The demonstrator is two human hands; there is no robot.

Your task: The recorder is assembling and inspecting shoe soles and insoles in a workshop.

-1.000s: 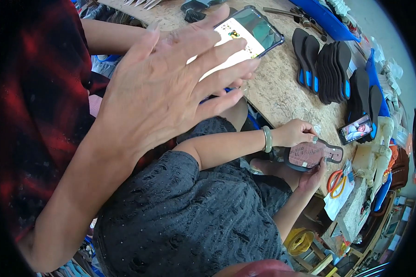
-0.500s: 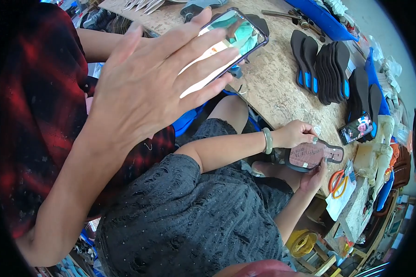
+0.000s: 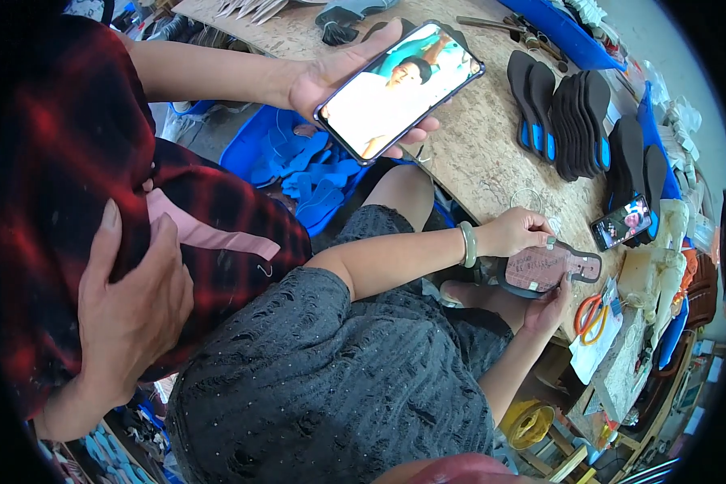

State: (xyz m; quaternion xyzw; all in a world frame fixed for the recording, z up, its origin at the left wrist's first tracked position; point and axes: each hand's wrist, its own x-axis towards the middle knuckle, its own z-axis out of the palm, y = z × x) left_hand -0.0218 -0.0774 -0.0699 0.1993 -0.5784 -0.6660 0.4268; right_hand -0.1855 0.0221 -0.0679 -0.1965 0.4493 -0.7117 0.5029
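Observation:
My left hand (image 3: 310, 87) grips a smartphone (image 3: 399, 90) from beneath, thumb along one edge and fingertips showing at the other. Its lit screen displays a picture of a person. Before my red-and-black plaid shirt hangs my right hand (image 3: 133, 315), thumb and index finger apart, the other fingers loosely bent and nothing visible in them. A pink strap (image 3: 210, 234) lies against the shirt beside that hand. Close by, a seated person in a black dress (image 3: 323, 387) holds a dark-edged insole (image 3: 536, 270) with a pinkish face in both hands.
Stacked black insoles (image 3: 577, 125) with blue patches stand on the wooden table (image 3: 476, 145). Another phone (image 3: 621, 224) leans there, with orange-handled scissors (image 3: 593, 319) nearer. A blue tub (image 3: 246, 149) of blue cut pieces sits below my left hand. A yellow bucket (image 3: 527, 425) stands lower right.
My right hand has drawn back from in front of the phone to my shirt. The phone has shifted slightly right and its screen picture differs. The seated person's hands have barely moved.

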